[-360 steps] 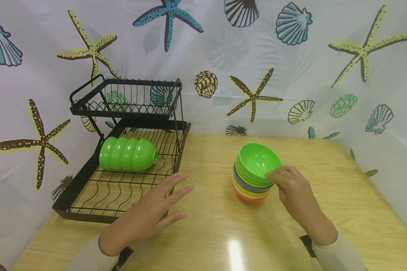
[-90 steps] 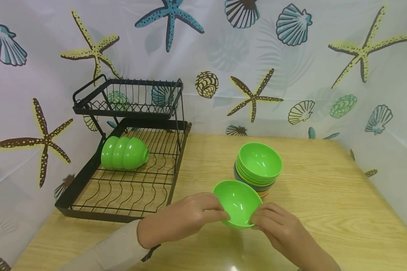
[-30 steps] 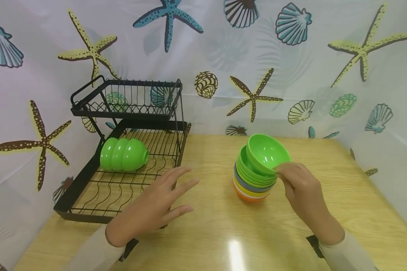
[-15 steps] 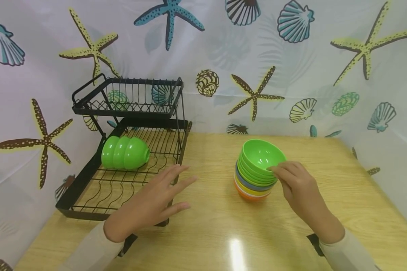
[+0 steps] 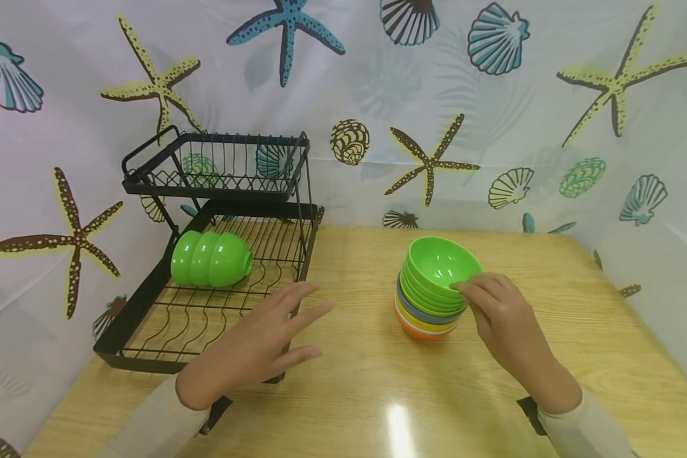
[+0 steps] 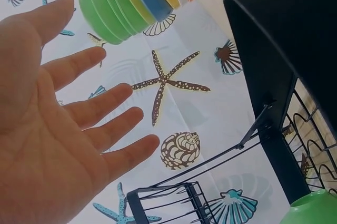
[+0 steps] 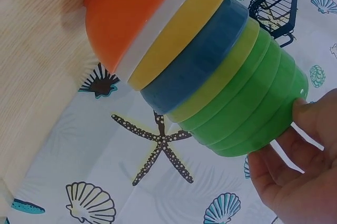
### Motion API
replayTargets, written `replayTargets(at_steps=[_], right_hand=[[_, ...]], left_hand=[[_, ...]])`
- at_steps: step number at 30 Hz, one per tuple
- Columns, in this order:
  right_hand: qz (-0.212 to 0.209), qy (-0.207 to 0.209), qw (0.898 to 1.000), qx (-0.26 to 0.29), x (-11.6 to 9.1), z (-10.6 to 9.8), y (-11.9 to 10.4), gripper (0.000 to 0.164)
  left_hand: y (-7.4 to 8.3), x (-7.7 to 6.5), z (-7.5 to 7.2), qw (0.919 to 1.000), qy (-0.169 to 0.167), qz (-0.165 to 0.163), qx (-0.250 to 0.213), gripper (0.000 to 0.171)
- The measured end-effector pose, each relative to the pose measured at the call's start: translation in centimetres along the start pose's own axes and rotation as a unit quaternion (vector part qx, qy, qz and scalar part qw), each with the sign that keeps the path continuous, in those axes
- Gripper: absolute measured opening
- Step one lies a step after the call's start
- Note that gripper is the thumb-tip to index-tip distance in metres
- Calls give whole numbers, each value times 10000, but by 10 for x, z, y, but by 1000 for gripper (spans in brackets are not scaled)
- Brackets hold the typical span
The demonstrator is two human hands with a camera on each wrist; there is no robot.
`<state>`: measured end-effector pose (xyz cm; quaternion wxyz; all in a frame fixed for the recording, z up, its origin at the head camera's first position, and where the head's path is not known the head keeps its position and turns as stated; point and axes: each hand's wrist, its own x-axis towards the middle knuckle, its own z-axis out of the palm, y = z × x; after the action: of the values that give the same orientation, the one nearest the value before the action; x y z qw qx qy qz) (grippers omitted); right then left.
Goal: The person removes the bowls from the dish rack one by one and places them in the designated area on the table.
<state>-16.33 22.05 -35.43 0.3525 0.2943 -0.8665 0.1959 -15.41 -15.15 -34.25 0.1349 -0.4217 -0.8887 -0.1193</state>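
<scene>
A stack of nested bowls stands upright on the table: an orange bowl [image 7: 126,13] at the bottom, then white, yellow, blue [image 7: 200,58] and yellow-green ones, with several green bowls on top. My right hand [image 5: 506,321] pinches the near right rim of the topmost green bowl [image 5: 443,257], which sits in the stack. My left hand [image 5: 249,350] holds nothing, its fingers spread, over the right front edge of the black dish rack [image 5: 143,360]. On the rack's lower tier, 3 green bowls [image 5: 223,261] lie on their sides in a nested row.
The rack's upper tier [image 5: 206,191] rises at the back left above the lower one. A white curtain [image 5: 332,70] with starfish and shells hangs behind and at both sides. Bare wooden table [image 5: 349,394] lies between the rack and the stack.
Since 12 seconds ago, one green bowl has left the rack's row. A second ago my right hand held a green bowl tilted over the stack; now that bowl is nested in it. Left hand hardly moved.
</scene>
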Motion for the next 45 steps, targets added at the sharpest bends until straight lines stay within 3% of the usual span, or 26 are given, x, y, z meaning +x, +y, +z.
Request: replayTargets(at_steps=[9,13,17,23,31,45], right_hand=[[2,-71,9999,96,-2,-1,-1,35],[26,-23,9998,181,-6,0,-3,29],[-66,203,9995,214,-9,0,-7,48],[-264,469,9980,325,-16,-7,-19,49],[-446,189,9976,487,-28,-16,-31,50],[-575,-171,9971,468,-43,-16,-34,50]], left_hand=[[1,1,4,9999,-54,118,83,60],[5,3,6,9999,90,117,-17,59],[8,8,6,9985,428,-308,-140,52],[4,15,3,9895,1026,-999,-181,41],[-24,17,-16,9820,775,-1713,-180,42],[-87,18,-29,9501,811,-2958,-563,41]])
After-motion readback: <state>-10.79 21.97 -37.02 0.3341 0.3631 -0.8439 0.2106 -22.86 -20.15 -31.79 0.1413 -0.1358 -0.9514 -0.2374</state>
